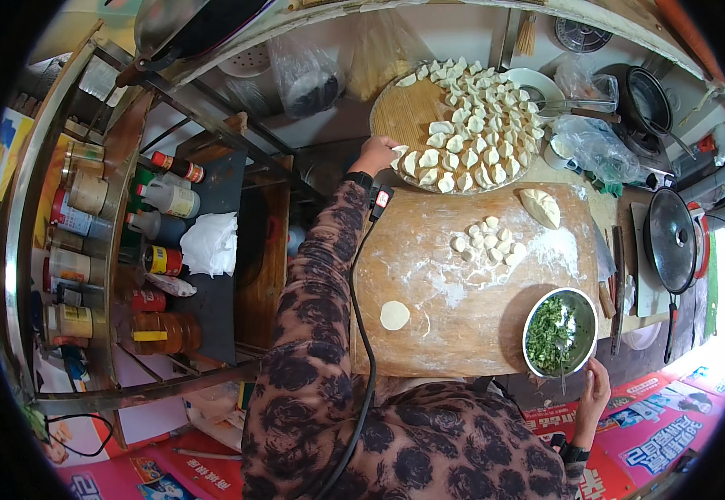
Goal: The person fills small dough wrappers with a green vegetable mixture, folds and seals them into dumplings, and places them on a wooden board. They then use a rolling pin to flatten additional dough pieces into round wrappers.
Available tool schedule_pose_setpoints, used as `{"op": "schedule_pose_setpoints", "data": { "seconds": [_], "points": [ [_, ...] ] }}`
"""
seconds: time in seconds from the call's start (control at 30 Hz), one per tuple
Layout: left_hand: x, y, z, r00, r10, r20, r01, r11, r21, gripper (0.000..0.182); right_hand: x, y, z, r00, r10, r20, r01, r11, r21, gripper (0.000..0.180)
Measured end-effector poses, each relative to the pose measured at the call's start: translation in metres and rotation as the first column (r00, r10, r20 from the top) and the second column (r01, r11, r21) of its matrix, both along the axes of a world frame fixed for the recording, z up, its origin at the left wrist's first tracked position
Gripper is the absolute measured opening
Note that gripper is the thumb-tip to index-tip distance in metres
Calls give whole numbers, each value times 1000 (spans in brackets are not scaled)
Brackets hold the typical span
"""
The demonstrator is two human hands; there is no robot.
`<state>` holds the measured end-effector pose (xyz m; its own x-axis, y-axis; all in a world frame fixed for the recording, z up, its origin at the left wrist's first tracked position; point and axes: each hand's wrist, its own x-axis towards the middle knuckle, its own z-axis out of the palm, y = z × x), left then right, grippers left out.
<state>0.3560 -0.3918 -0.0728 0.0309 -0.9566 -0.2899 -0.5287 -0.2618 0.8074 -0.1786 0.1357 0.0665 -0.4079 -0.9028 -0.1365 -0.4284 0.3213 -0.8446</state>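
At the left rim of a round tray (403,111) my left hand (376,155) has its fingers on a dumpling (399,156). Many pale folded dumplings cover the tray's middle and right side. My right hand (595,389) is at the near rim of a metal bowl (581,312) of chopped green filling (547,331) with a spoon in it; its exact hold is unclear. On the floured wooden board (387,250) lie one flat dough wrapper (394,315), several small dough pieces (494,240) and a larger lump of dough (540,208).
A shelf rack (112,250) with jars and bottles stands at the left. A lidded pan (670,232) is on the right counter, with a black pot (649,100) farther back. A black cable (362,337) runs along my left arm. Beside the board lies a cleaver (604,253).
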Motion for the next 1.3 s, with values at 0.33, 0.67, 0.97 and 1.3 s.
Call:
{"op": "schedule_pose_setpoints", "data": {
  "seconds": [0.33, 0.67, 0.97, 1.3],
  "points": [
    [-12, 29, 17, 944, 3, 329, 92, 958, -273, 37, 1, -22, -3, 990, 99, -105, -101, 995, -16, 21],
    [18, 221, -2, 929, -176, 325, 203, 978, -53, 24, -16, -6, -15, 877, 317, -361, -292, 948, 123, 30],
    [-15, 372, -22, 885, -255, 390, 291, 956, -36, 52, -13, 7, -17, 685, 580, -440, -576, 802, 160, 71],
    [-10, 375, -15, 890, -266, 370, 226, 963, 150, 29, -37, 6, -39, 726, 605, -327, -605, 788, 114, 53]
  ]
}}
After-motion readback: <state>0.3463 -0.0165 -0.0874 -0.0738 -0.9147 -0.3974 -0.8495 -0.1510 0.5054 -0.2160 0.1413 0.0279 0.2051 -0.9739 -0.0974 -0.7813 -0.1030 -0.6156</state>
